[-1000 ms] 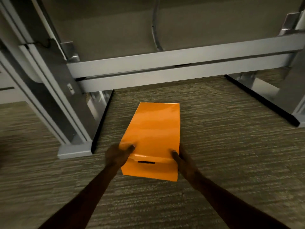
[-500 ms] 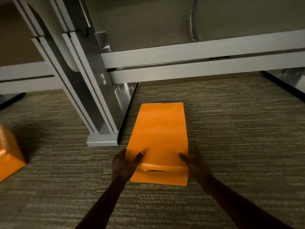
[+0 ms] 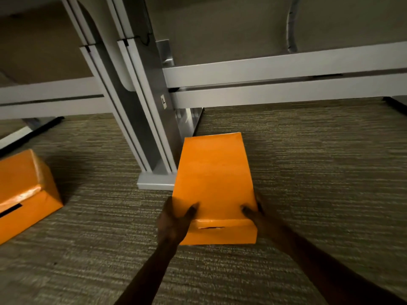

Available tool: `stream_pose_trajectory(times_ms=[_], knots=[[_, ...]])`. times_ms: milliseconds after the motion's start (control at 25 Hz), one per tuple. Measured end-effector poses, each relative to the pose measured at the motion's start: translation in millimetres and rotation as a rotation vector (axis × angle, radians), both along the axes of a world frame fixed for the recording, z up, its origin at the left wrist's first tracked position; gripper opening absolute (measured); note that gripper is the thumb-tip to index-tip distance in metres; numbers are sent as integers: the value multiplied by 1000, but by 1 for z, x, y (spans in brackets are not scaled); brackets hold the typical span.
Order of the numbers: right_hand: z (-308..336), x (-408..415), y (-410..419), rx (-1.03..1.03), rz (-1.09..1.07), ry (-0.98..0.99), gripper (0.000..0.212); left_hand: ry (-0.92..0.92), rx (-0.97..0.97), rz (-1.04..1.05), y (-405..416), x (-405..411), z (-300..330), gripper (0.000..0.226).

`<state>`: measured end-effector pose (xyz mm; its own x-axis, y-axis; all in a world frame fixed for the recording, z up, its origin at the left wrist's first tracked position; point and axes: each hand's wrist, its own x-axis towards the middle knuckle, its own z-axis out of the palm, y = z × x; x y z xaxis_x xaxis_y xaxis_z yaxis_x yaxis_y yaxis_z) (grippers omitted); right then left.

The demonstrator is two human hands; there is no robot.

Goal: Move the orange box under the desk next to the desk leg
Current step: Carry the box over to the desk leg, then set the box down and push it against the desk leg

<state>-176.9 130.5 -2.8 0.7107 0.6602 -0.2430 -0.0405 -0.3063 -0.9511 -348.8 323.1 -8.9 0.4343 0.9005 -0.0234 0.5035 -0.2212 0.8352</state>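
A long orange box (image 3: 214, 177) lies on the carpet under the desk, its far end pointing away from me. Its left side sits right beside the grey desk leg (image 3: 152, 119) and overlaps the leg's foot plate (image 3: 154, 183). My left hand (image 3: 174, 223) grips the box's near left corner, thumb on top. My right hand (image 3: 257, 213) holds the near right corner, thumb on the top face. A dark slot shows in the box's near end.
A second orange box (image 3: 24, 192) lies on the carpet at the left edge. Grey crossbars (image 3: 286, 82) run under the desk behind the leg. Another leg's foot (image 3: 396, 102) shows at far right. Carpet to the right of the box is open.
The box and both hands have shifted left toward the desk leg, and the box now touches its foot. The view has swung left, bringing the second orange box further into sight.
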Motion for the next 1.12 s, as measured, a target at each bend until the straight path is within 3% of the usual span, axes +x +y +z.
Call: stream_pose_trajectory(times_ms=[200, 320, 400, 480, 520, 600, 720, 880, 960, 1040, 1120], knots=[[-14, -14, 18, 8, -6, 26, 80, 52, -10, -3, 13, -16, -7, 100], [-15, -17, 19, -126, 30, -104, 84, 125, 78, -22, 10, -17, -3, 105], [-11, -19, 18, -176, 9, -323, 92, 137, 439, -121, 6, -20, 2, 102], [-9, -26, 15, -178, -3, -476, 103, 134, 861, -444, 5, -25, -2, 92], [-12, -31, 14, -194, 21, -520, 106, 180, 951, -623, 4, -27, -4, 87], [-16, -39, 14, -236, 103, -542, 103, 319, 967, -782, 12, -30, -6, 75], [-21, -51, 20, -207, 236, -600, 89, 463, 921, -777, 39, -43, -3, 68], [-28, -66, 22, -264, 282, -712, 81, 482, 933, -800, 58, -56, 0, 71], [-26, -70, 20, -239, 241, -943, 77, 501, 917, -781, 58, -56, -1, 73], [-26, -69, 19, -261, 355, -1262, 75, 531, 904, -758, 54, -55, 0, 74], [-27, -70, 21, -320, 500, -1460, 73, 541, 915, -740, 54, -54, 1, 75]])
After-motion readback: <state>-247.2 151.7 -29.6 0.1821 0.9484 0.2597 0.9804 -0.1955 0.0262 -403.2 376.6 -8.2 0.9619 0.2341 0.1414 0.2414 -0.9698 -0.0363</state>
